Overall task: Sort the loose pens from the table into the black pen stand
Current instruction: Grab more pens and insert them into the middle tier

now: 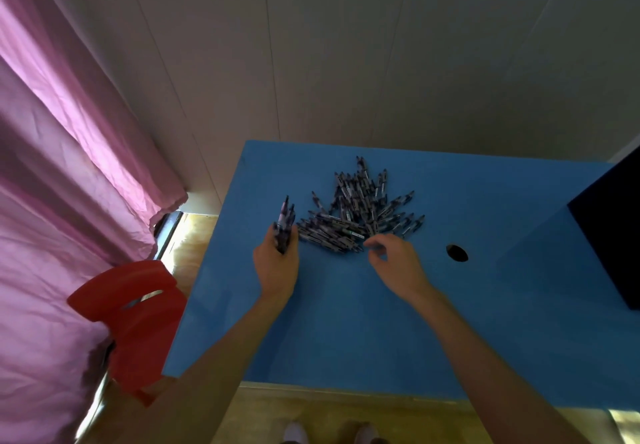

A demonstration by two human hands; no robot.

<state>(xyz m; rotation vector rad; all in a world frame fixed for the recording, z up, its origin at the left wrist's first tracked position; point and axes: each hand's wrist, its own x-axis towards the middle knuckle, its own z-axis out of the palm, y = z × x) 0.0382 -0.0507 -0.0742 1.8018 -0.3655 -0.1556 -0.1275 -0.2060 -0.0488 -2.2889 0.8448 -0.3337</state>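
No pen stand can be made out for certain; a dark, flat-sided black object (609, 232) is cut off at the right edge of the view, well to the right of the pen pile, and what it is cannot be told. A round dark hole (457, 253) is seen in the bench (346, 322) surface, to the right of the pile and apart from it.

The loose pens (356, 215) are heaped in a fan-shaped pile on the far middle of the blue, matte, smooth-looking bench. The pens are slim, with dark ends and pale purple-grey barrels bearing small labels.

A small bundle of pens (284, 227) is gripped in the left hand (277, 263), just left of the pile, with the fingers curled round the bundle and the pens pointing away from the person. The right hand (394, 263) is held at the near edge of the pile with its fingers loosely curled and nothing grasped; the fingertips (369, 243) are touching or almost touching the nearest pens.

A red plastic chair back (131, 308) with a slot is seen left of the bench, against a crumpled pink curtain (59, 183). A pale panelled wall (346, 45) stands behind the pile.
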